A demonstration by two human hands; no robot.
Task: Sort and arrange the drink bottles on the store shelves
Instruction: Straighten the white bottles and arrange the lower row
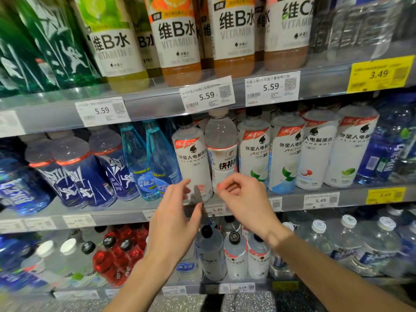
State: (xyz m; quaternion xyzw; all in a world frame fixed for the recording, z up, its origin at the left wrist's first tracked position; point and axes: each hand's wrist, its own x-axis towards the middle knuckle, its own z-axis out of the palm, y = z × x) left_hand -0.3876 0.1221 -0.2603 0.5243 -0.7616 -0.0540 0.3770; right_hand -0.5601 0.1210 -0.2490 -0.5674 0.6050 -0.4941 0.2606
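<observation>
Just before the white bottle [192, 158], left hand [174, 219] spread, right hand [244, 199] loosely curled, both empty.

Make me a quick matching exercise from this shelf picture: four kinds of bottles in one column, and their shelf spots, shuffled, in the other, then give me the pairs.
Column one:
1. orange vitamin bottle
2. light blue glass-look bottles
3. red drink bottles
4. clear bottle with a grey cap

Column two:
A. bottom shelf, left of the left hand
B. middle shelf, just above the right hand
C. top shelf, above a 5.59 tag
D. middle shelf, left of the white bottles

Pairs: 1-C, 2-D, 3-A, 4-B
</observation>
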